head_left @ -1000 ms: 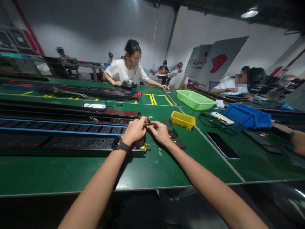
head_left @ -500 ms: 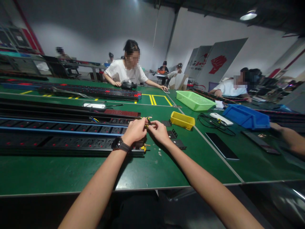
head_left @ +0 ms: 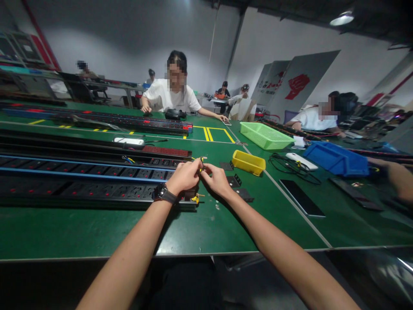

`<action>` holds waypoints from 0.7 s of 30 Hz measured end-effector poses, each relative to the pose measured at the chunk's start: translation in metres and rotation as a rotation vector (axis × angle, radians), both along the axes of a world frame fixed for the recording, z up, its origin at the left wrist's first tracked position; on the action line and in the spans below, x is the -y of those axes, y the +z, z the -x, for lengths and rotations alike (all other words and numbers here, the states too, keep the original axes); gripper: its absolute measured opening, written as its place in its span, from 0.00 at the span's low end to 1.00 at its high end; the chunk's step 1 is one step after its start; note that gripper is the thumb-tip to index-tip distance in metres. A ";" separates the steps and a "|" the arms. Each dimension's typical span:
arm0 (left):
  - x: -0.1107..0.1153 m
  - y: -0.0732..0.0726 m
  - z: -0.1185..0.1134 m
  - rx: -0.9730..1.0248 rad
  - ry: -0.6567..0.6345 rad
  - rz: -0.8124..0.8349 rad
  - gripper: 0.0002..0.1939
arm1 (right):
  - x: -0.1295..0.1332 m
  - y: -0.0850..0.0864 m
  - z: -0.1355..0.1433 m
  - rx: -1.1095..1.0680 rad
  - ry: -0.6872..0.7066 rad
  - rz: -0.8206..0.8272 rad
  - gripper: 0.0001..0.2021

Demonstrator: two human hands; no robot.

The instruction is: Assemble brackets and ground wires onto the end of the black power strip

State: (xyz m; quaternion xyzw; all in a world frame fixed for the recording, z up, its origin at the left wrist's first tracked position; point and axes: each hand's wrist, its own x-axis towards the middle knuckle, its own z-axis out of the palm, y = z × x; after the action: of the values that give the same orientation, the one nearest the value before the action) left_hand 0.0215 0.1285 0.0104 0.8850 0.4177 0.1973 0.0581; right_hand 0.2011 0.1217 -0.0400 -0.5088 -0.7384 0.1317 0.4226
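Note:
My left hand (head_left: 186, 175), with a black watch (head_left: 163, 193) on its wrist, is closed at the right end of a long blue-edged power strip (head_left: 106, 170). Its fingertips pinch thin wires (head_left: 200, 169) with yellow parts. Right beside it, my right hand (head_left: 217, 180) is closed on the same wires, thumb and forefinger together. The fingers hide most of what they hold. Nearest me lies another black power strip (head_left: 97, 191), with a yellow-sleeved wire end (head_left: 195, 199) sticking out. Several small black brackets (head_left: 234, 181) lie just right of my hands.
A yellow bin (head_left: 248, 162), a green basket (head_left: 266, 137) and a blue bin (head_left: 337, 159) stand on the green table (head_left: 277, 224). A black cable (head_left: 284, 168) and a dark flat panel (head_left: 301, 197) lie on the right. A co-worker (head_left: 176, 92) sits opposite; another's arm reaches in at right.
My hands stay together at the wires with slight finger movement; the dark piece that poked up between them no longer shows. The co-worker opposite has moved one hand and turned their head.

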 end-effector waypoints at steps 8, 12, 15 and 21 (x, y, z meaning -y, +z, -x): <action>0.000 -0.001 -0.003 0.011 0.047 0.006 0.14 | -0.001 -0.001 0.002 -0.003 -0.024 0.062 0.18; -0.001 -0.003 -0.005 0.012 0.070 0.000 0.13 | -0.001 -0.002 0.002 -0.027 -0.045 0.076 0.20; 0.000 -0.001 -0.005 0.029 0.099 -0.005 0.13 | -0.001 -0.002 0.002 -0.021 -0.051 0.072 0.21; 0.004 0.008 -0.003 0.099 0.290 -0.038 0.12 | -0.002 -0.002 0.002 -0.027 -0.094 0.104 0.20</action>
State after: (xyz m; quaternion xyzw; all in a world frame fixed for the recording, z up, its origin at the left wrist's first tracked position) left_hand 0.0250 0.1247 0.0187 0.8055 0.5340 0.2548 0.0325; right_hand 0.1993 0.1236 -0.0416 -0.5624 -0.7001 0.1569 0.4110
